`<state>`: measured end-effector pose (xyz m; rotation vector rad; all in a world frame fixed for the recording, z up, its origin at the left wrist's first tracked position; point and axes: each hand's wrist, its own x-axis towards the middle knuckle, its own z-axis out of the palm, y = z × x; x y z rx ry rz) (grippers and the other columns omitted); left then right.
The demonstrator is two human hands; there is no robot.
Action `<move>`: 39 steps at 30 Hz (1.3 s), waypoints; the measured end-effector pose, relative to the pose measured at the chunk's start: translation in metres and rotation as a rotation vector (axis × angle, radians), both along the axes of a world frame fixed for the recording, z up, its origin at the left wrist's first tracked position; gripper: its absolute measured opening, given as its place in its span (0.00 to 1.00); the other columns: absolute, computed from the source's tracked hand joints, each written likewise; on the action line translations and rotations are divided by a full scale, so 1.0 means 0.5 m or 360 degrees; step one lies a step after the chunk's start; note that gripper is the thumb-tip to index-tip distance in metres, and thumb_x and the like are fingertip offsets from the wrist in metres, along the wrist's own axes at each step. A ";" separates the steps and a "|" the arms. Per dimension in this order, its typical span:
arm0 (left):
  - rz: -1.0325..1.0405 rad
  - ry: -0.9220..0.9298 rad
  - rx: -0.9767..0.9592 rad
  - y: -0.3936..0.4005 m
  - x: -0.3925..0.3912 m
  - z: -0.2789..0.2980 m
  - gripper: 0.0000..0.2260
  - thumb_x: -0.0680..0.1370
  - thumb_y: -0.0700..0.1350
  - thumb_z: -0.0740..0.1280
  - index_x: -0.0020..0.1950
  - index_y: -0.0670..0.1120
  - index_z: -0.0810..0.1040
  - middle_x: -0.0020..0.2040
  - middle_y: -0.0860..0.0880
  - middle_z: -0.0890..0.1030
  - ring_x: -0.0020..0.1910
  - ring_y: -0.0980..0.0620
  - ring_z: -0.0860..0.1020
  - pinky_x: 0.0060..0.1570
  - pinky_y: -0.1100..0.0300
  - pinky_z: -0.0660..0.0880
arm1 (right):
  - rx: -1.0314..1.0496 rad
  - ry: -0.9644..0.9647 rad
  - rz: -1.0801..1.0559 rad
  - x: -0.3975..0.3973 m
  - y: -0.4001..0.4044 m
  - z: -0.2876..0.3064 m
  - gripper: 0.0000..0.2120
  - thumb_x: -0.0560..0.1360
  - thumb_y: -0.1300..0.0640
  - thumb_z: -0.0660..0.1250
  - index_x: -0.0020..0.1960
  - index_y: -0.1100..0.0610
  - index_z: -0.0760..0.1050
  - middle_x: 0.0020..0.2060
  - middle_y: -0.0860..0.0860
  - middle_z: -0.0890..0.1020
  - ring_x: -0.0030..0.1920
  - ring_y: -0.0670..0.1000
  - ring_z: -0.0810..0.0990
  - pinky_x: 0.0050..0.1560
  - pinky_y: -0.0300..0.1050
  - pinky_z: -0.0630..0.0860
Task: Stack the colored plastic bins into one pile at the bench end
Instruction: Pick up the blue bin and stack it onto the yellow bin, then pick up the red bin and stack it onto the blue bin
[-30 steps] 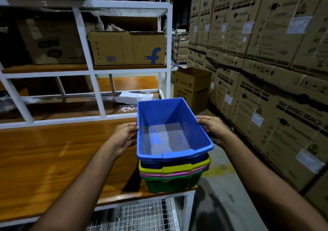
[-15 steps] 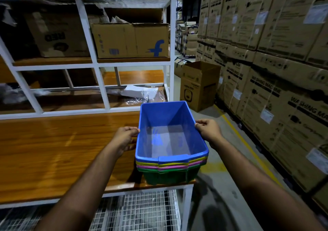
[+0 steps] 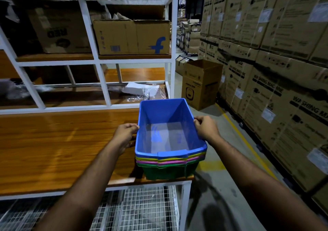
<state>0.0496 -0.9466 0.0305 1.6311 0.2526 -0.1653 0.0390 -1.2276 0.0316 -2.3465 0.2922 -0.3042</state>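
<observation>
A blue bin [image 3: 168,129] sits nested on top of a pile at the right end of the wooden bench [image 3: 62,142]. Under it show the rims of a yellow bin [image 3: 170,159] and a pink bin [image 3: 168,163], with a green bin [image 3: 170,172] at the bottom. My left hand [image 3: 125,135] grips the blue bin's left rim. My right hand [image 3: 205,128] grips its right rim. The blue bin is empty inside.
A white metal rack [image 3: 99,62] rises behind the bench, holding cardboard boxes [image 3: 131,36] and plastic wrap [image 3: 145,92]. Tall stacks of cartons [image 3: 276,71] line the aisle on the right. An open carton [image 3: 200,83] stands on the floor. A wire mesh shelf [image 3: 138,209] lies below the bench.
The blue bin has sunk down into the pile, so the gap under its rim is gone. Both hands stay on its rims.
</observation>
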 end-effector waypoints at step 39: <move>0.0220 -0.0232 0.0323 0.065 -0.010 0.001 0.05 0.80 0.49 0.61 0.52 0.51 0.76 0.48 0.46 0.80 0.41 0.49 0.76 0.34 0.57 0.73 | -0.0508 -0.0231 0.0243 -0.005 0.070 0.049 0.21 0.76 0.53 0.65 0.68 0.53 0.72 0.58 0.54 0.75 0.61 0.55 0.73 0.60 0.53 0.75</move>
